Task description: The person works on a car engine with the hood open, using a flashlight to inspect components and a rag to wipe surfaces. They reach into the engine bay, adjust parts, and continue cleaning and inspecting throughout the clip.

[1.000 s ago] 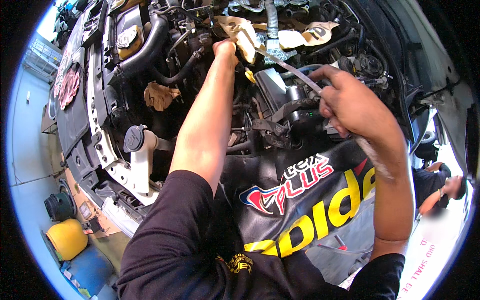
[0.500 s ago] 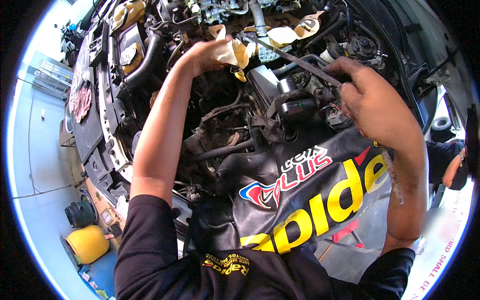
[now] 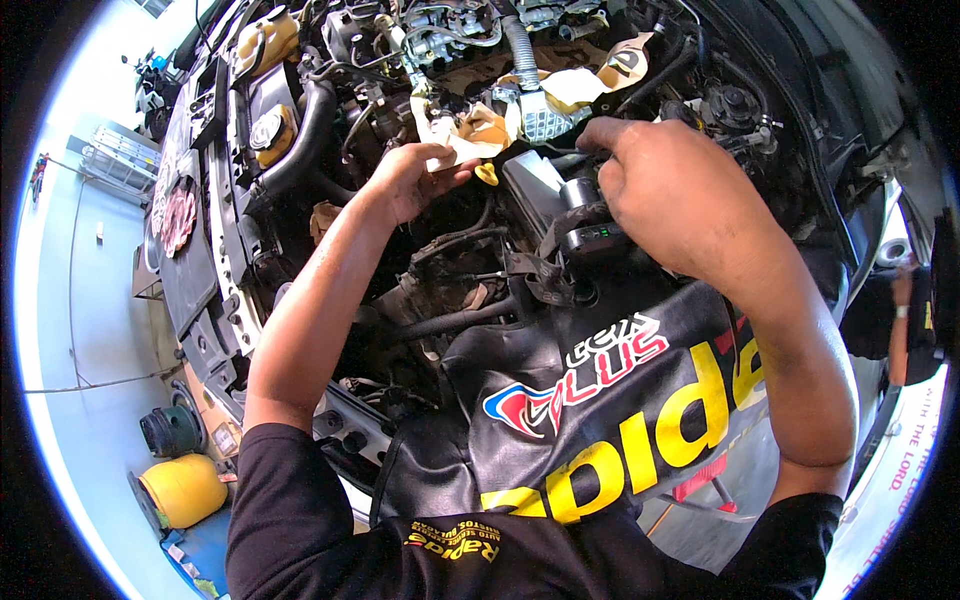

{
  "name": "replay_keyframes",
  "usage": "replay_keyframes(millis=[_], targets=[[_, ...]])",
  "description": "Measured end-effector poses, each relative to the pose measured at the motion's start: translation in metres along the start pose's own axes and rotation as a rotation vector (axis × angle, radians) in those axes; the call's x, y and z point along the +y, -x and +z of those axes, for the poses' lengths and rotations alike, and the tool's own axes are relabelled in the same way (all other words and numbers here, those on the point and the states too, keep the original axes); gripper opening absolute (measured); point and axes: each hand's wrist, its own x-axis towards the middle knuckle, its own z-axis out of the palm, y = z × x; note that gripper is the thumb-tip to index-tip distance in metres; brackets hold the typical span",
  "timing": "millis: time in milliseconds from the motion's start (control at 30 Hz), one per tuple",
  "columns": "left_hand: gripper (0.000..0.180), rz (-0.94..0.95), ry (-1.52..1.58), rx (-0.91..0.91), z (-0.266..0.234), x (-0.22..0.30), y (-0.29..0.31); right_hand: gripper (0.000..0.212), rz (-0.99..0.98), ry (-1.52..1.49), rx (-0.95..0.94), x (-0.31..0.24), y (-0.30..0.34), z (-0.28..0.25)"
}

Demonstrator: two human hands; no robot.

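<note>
My left hand (image 3: 408, 185) pinches the edge of a torn piece of cream-and-brown paper (image 3: 485, 128) that lies over the open engine. To the right, my right hand (image 3: 675, 190) is closed, with its index finger pointing toward a silver ribbed metal part (image 3: 548, 122). The long thin metal strip in its grip is almost wholly hidden behind the hand and forearm. A yellow loop-shaped handle (image 3: 487, 174) stands just below the paper. Beneath my right hand sits a black device (image 3: 590, 238) with small green lights.
A black printed fender cover (image 3: 610, 400) drapes the car's near edge. Hoses and a ribbed duct (image 3: 520, 55) surround my hands. An orange-brown reservoir (image 3: 270, 135) stands at left. On the floor are a yellow container (image 3: 185, 490) and a dark green one (image 3: 170, 430). Another person's arm (image 3: 900, 320) shows at right.
My left hand has come down a little and bent the paper. My right hand has moved left and turned, taking the strip out of clear view. The ribbed metal part shows more.
</note>
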Motion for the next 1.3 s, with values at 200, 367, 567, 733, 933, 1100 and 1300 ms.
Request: replay_keyframes(millis=[200,367,567,733,933,1100,1300], targets=[[0.021,-0.024,0.064,-0.026,-0.004,0.001,0.001,0.037,-0.001,0.091,-0.035,-0.007,-0.003,0.006],[0.020,0.022,0.076,-0.023,-0.002,0.005,0.001,0.027,-0.045,0.069,0.028,-0.005,-0.003,0.008],[0.028,0.017,-0.177,-0.064,0.002,0.017,0.015,0.031,-0.047,-0.066,-0.027,0.007,0.000,-0.010],[0.049,0.039,-0.651,-0.041,0.009,0.037,0.034,0.038,-0.192,-0.106,0.083,0.045,0.033,-0.040],[0.048,0.807,-1.422,0.090,0.057,0.006,0.118,0.040,0.124,-0.301,0.097,0.083,0.077,-0.076],[0.064,1.111,-1.560,-0.165,0.108,-0.065,0.152,0.042,0.205,-0.095,0.227,0.124,0.062,-0.050],[0.080,1.035,-1.578,-0.175,0.122,-0.086,0.124,0.041,0.214,-0.082,0.265,0.147,0.040,-0.025]])
